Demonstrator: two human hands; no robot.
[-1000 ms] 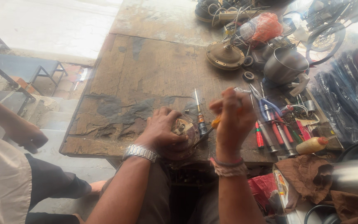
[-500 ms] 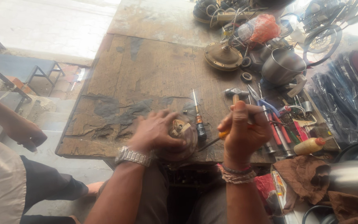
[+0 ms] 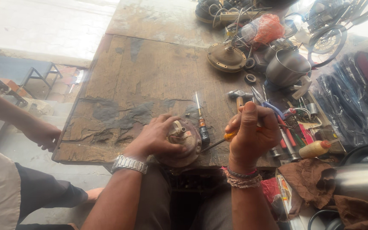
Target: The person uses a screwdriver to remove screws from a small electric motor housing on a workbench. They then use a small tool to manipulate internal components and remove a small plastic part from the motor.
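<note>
While left fingers [image 3: 167,127] cup the motor [image 3: 183,142], a screwdriver [image 3: 218,141] touches it.

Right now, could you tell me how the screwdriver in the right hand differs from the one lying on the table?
The held screwdriver is gripped in the right hand, slanting with its tip towards the round metal part under the left hand; the lying screwdriver rests untouched on the wooden table, pointing away. The held one's handle shows orange-yellow; the lying one's is dark with an orange band. Both have slim metal shafts.
</note>
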